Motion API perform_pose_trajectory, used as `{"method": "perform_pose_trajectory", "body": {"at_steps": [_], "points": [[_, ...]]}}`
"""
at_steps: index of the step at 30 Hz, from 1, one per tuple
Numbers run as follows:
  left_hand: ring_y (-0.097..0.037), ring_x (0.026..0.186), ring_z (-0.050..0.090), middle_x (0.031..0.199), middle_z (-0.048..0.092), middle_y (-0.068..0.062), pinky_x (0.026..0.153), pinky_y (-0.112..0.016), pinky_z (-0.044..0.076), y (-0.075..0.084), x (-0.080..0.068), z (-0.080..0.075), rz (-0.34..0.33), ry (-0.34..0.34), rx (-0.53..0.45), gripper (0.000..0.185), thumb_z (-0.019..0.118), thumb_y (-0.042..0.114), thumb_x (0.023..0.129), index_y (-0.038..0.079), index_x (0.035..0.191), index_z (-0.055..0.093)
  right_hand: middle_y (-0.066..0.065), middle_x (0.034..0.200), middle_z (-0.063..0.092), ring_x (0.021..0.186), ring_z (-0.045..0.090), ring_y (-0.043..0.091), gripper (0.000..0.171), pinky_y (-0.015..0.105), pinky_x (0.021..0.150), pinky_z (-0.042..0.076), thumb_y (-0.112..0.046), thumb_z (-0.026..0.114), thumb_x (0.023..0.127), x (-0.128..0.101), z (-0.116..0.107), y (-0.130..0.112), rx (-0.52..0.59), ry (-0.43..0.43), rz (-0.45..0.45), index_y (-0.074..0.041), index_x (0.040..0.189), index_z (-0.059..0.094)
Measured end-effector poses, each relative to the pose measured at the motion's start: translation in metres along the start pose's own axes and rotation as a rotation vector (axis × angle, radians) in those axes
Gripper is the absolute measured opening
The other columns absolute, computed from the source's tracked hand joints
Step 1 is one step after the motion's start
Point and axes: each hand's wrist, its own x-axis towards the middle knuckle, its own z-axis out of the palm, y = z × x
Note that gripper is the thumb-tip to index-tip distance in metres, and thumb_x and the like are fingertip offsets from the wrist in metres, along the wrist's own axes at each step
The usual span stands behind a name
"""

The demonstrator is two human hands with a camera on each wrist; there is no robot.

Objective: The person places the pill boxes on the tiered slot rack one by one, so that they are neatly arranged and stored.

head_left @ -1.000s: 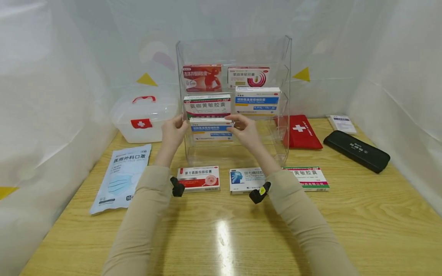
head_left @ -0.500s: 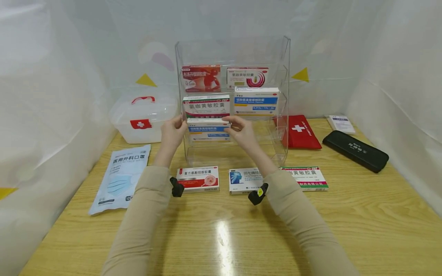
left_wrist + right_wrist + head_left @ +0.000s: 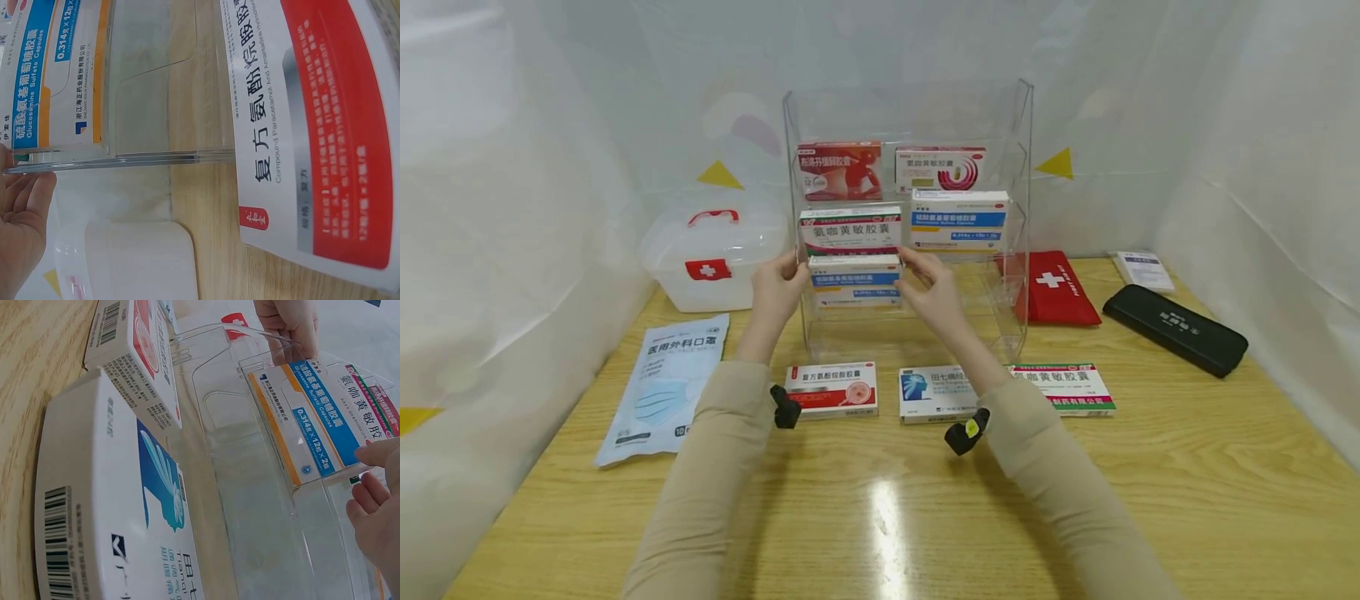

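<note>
One white-and-blue rectangular carton [image 3: 855, 283] in clear plastic rack [image 3: 962, 292], left hand [image 3: 775, 287] pinching rack wall, right hand [image 3: 934, 292] loose at carton's end

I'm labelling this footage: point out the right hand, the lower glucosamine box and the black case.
Right hand [image 3: 940, 293], head view: middle of the hand.
Lower glucosamine box [image 3: 308, 422], right wrist view: middle of its front.
Black case [image 3: 1176, 331], head view: middle of its top.
</note>
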Motion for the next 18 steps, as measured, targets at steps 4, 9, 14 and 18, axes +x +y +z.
{"method": "perform_pose_trajectory", "body": {"at_steps": [4,9,14,18], "points": [[-0.027,0.1,0.067,0.111,0.067,-0.017,0.087,-0.036,0.054,0.0,0.0,-0.001,0.006,-0.005,0.01,0.035,0.053,0.011,0.088,0.006,0.122,0.063,0.026,0.133,0.048,0.125,0.046,0.037,0.054,0.039,0.11,0.035,0.011,0.061,0.081,-0.007,-0.003,-0.002,-0.002,0.013,-0.015,0.008,0.133,0.045],[-0.027,0.101,0.066,0.112,0.067,-0.017,0.087,-0.036,0.054,0.0,0.0,0.0,0.007,-0.01,0.01,0.035,0.054,0.011,0.088,0.006,0.122,0.062,0.022,0.142,0.043,0.132,0.039,0.033,0.06,0.042,0.114,0.029,0.006,0.062,0.083,-0.02,-0.008,-0.004,-0.005,0.032,0.018,0.004,0.138,0.04],[-0.026,0.103,0.066,0.114,0.066,-0.017,0.089,-0.035,0.053,0.0,-0.001,-0.001,-0.005,-0.015,0.0,0.036,0.055,0.012,0.089,0.007,0.123,0.062,0.019,0.146,0.039,0.136,0.036,0.029,0.063,0.04,0.115,0.028,0.002,0.064,0.083,-0.033,-0.016,-0.015,0.01,0.021,0.045,0.001,0.141,0.038],[-0.026,0.103,0.066,0.114,0.066,-0.017,0.089,-0.035,0.053,0.0,-0.001,-0.001,0.0,-0.012,0.005,0.036,0.054,0.012,0.089,0.007,0.123,0.062,0.016,0.149,0.036,0.138,0.033,0.028,0.064,0.04,0.115,0.028,0.0,0.063,0.085,-0.045,-0.025,-0.022,-0.023,-0.04,0.05,0.0,0.142,0.035]]}}
